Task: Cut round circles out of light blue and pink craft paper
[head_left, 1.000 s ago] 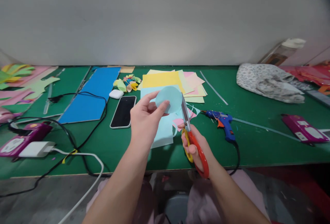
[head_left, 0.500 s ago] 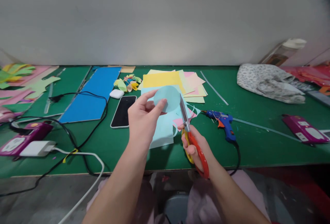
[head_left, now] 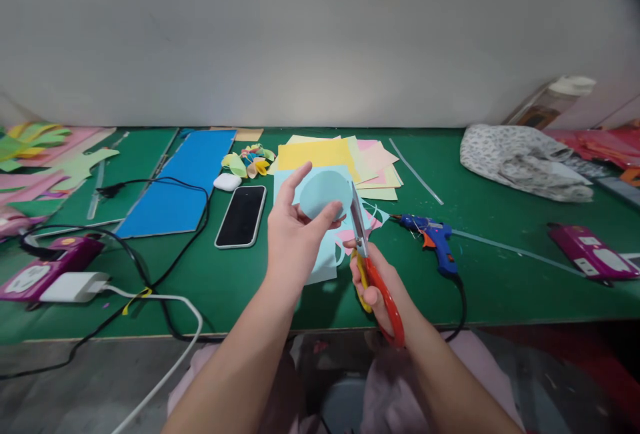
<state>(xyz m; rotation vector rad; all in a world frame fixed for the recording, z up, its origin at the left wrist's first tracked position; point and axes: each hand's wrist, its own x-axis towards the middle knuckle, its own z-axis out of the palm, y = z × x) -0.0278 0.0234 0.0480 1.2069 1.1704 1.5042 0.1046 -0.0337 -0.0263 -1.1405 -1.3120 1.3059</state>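
My left hand point(head_left: 295, 234) pinches a light blue paper disc point(head_left: 324, 194) between thumb and fingers, held up above the green table point(head_left: 490, 274). My right hand point(head_left: 376, 281) grips red and yellow scissors point(head_left: 373, 267), blades pointing up at the disc's right edge. Beneath both lie a light blue sheet point(head_left: 320, 254) and pink offcuts point(head_left: 350, 237).
A stack of coloured papers point(head_left: 345, 154) lies behind the hands, a phone point(head_left: 241, 216) and white earbud case point(head_left: 227, 181) to the left, a blue glue gun point(head_left: 434, 239) to the right. Cables, a blue board point(head_left: 180, 181), purple boxes and a cloth bundle point(head_left: 520, 161) spread further out.
My left hand has shifted slightly right and turned the disc, its index finger now raised. The scissors have stayed almost in place at the disc's edge.
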